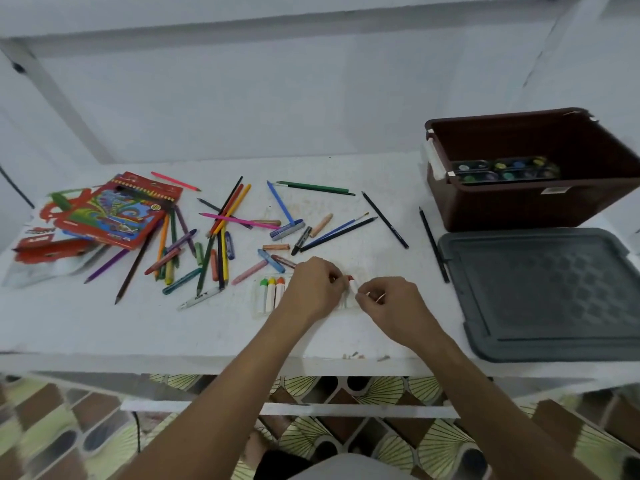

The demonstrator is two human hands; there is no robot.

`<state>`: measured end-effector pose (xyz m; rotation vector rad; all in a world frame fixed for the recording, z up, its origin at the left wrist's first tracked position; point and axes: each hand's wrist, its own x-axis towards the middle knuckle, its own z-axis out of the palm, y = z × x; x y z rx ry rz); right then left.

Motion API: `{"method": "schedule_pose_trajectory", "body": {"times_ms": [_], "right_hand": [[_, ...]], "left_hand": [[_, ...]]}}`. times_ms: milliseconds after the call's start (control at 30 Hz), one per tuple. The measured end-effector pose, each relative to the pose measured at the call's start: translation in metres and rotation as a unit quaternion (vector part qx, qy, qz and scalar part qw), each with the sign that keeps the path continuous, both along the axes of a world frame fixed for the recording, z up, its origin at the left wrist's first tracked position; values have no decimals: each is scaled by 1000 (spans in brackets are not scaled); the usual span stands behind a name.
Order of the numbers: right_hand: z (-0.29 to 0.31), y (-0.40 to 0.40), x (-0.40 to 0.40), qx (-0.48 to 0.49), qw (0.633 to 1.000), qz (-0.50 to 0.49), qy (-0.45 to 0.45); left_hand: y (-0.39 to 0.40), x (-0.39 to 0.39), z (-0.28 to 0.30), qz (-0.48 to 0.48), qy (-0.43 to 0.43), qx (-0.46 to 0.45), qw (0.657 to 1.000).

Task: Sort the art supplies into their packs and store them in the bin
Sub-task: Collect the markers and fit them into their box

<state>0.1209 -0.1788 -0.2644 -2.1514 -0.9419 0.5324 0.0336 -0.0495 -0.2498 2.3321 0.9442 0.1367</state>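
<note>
left hand (313, 289), right hand (388, 304) pinch red-capped stick (352, 283) | clear, maybe plastic, pack (260, 299)

On a white table (104, 323), the left hand (313, 289) and right hand (388, 304) pinch a red-tipped white crayon (352, 284) over a clear crayon tray (258, 299); a brown plastic bin (519, 206) sits right.

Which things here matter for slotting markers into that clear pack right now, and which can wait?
In play:
- left hand and right hand, both pinching the red-capped marker
- clear marker pack holding green, yellow and orange-capped markers

Waiting:
- scattered coloured pencils and crayons
- red pencil box
- brown bin with paint pans inside
- grey lid
</note>
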Motion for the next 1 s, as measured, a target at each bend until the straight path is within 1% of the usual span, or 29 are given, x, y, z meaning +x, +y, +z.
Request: {"method": "schedule_pose_trajectory", "body": {"times_ms": [100, 267, 400, 467, 567, 667, 733, 933, 1000], "right_hand": [[0, 1, 1, 9, 1000, -7, 17], [-3, 2, 0, 0, 1000, -19, 5], [-4, 3, 2, -6, 1000, -23, -8], [-2, 2, 3, -3, 1000, -10, -21], [2, -1, 11, -10, 999, 31, -39], [5, 0, 20, -50, 995, 81, -30], [5, 3, 23, -68, 993, 98, -20], [4, 12, 24, -56, 995, 85, -7], [4, 14, 23, -54, 995, 82, 0]], "left_hand": [[-1, -1, 1, -6, 2, -9, 1000], [-6, 6, 4, -14, 16, -12, 1000], [-9, 8, 2, -9, 22, 7, 1000], [-9, 4, 2, -21, 14, 19, 1000], [-4, -5, 3, -63, -3, 25, 998], [1, -10, 4, -115, 24, 24, 993], [3, -10, 4, -145, 47, 43, 987], [8, -7, 1, -149, 74, 104, 981], [9, -7, 1, -151, 79, 104, 980]]}}
